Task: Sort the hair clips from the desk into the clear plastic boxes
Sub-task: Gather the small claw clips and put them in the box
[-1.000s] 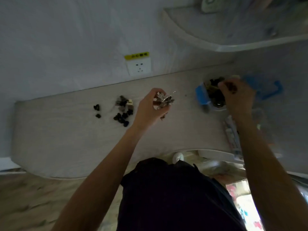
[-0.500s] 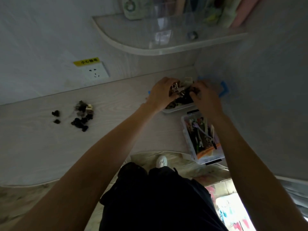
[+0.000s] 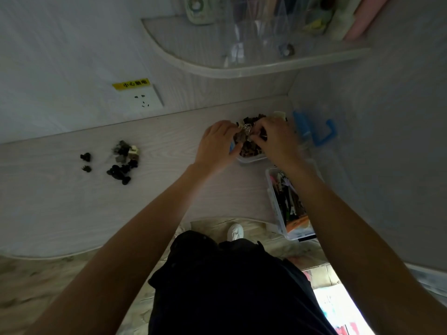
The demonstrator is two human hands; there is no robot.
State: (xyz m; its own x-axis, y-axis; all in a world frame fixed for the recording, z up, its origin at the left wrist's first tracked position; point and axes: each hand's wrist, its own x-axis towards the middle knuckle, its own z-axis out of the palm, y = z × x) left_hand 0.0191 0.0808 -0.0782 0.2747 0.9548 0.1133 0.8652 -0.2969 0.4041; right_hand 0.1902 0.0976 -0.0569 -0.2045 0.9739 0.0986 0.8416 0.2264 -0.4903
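Both hands are over the far clear box (image 3: 250, 158) now, at the right end of the counter (image 3: 60, 209), close to the corner of the walls. The left hand (image 3: 216, 143) curls its fingers round a bunch of hair clips (image 3: 244, 135) — brown ones with a glint of silver wire among them — right above the box's dark heap. The right hand (image 3: 273, 139) meets it from the other side, fingers bent down and pinching at that same bunch; the two hands almost touch. Just nearer, along the counter's right edge, a second clear box (image 3: 273, 204) holds long, mixed-coloured clips, and a blue lid (image 3: 316, 131) lies beside the far box against the right wall. Well to the left, a loose pile of dark clips (image 3: 123, 163) waits on the counter, with two small black clips (image 3: 85, 162) apart from it, further left. A wall socket (image 3: 145, 100) sits above the pile, and a curved shelf (image 3: 242, 68) hangs over the boxes.
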